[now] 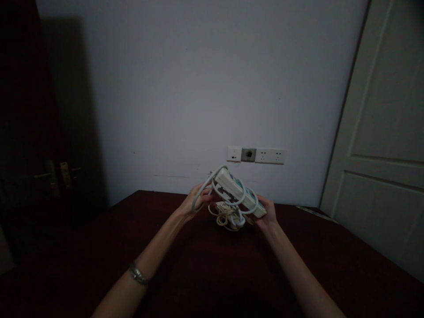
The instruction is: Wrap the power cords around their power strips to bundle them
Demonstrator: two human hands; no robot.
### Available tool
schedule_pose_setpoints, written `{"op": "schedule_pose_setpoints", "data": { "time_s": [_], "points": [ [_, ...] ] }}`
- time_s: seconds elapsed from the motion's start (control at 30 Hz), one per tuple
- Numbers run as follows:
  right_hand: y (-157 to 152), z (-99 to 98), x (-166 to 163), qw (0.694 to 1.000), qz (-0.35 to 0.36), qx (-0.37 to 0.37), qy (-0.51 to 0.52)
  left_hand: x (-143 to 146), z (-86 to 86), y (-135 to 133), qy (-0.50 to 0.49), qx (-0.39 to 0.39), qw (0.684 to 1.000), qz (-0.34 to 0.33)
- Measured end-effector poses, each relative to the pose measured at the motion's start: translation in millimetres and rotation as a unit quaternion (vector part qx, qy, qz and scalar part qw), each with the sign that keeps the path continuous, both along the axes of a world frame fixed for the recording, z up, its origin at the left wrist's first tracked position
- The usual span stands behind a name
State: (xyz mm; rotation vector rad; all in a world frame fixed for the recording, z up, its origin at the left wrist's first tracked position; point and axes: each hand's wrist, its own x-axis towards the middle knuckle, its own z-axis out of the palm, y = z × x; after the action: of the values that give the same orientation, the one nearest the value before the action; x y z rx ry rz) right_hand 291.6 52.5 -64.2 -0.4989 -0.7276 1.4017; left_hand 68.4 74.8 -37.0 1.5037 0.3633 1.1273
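Gripped at its lower end, the white power strip [229,184] sits in the right hand [269,213], whose fingers wrap the casing from the side and from behind, probably to carry its weight. It is held above the dark red table [198,265], tilted, with its upper end toward the left hand [189,202]. A loop of white cord [201,188] crosses that hand near the thumb; the fingers are partly hidden, so whether they pinch the cord or merely support it cannot be told. More turns circle the strip, and the tilt likely leaves room to work around them. Just below is a tangled bundle of beige cord [222,218]; whether it rests on the tabletop or hangs is unclear. Wall sockets [270,156] are behind, apart from both hands, and a metal wristband [137,274] circles the left forearm.
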Motion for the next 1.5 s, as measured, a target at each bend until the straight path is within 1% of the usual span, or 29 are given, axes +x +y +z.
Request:
{"op": "schedule_pose_setpoints", "data": {
  "time_s": [0.1,0.2,0.27,0.33,0.43,0.5,0.57,0.73,0.87,0.93,1.1,1.23,1.33,1.4,1.47,1.5],
  "points": [
    [3,-3.4,2,1.0,-0.005,0.002,0.014,-2,4.6,-7,0.023,-0.001,0.999,0.035],
    [7,-8.3,5,1.0,-0.018,0.002,0.02,-5,11.2,-11,0.014,-0.001,0.996,0.085],
    [10,-11.2,6,0.999,-0.023,0.001,0.022,-8,15.3,-13,-0.004,-0.023,0.992,0.121],
    [11,-12.6,4,0.999,-0.032,0.004,0.024,-10,19.0,-14,-0.033,-0.054,0.988,0.142],
    [11,-11.5,0,0.997,-0.066,0.023,0.028,-10,22.8,-18,-0.073,-0.089,0.982,0.149],
    [9,-9.4,-2,0.995,-0.087,0.036,0.032,-9,23.4,-19,-0.07,-0.084,0.981,0.157],
    [7,-7.5,-5,0.994,-0.093,0.041,0.037,-8,22.3,-19,-0.055,-0.062,0.983,0.162],
    [4,-8.5,-8,0.997,-0.052,0.044,0.041,-9,17.6,-13,-0.021,-0.024,0.991,0.132],
    [4,-13.9,-10,0.997,-0.036,0.048,0.041,-12,17.9,-9,0.018,0.011,0.983,0.183],
    [5,-16.3,-12,0.998,-0.031,0.051,0.025,-14,19.0,-10,0.026,0.022,0.982,0.185],
    [8,-20.9,-19,0.998,-0.042,0.047,0.013,-17,21.9,-17,0.046,-0.003,0.99,0.13],
    [9,-23.2,-29,0.998,-0.03,0.041,0.026,-18,23.6,-17,0.018,-0.034,0.993,0.111],
    [7,-22.0,-34,0.998,-0.025,0.05,0.019,-21,23.1,-12,0.004,-0.054,0.99,0.13],
    [6,-20.3,-35,0.998,-0.029,0.051,0.015,-23,22.0,-10,0.001,-0.053,0.989,0.14],
    [6,-19.0,-34,0.998,-0.035,0.043,0.022,-24,20.7,-10,0.005,-0.029,0.987,0.158],
    [7,-18.6,-34,0.998,-0.036,0.038,0.028,-23,20.2,-11,0.013,-0.003,0.985,0.173]
  ]
}}
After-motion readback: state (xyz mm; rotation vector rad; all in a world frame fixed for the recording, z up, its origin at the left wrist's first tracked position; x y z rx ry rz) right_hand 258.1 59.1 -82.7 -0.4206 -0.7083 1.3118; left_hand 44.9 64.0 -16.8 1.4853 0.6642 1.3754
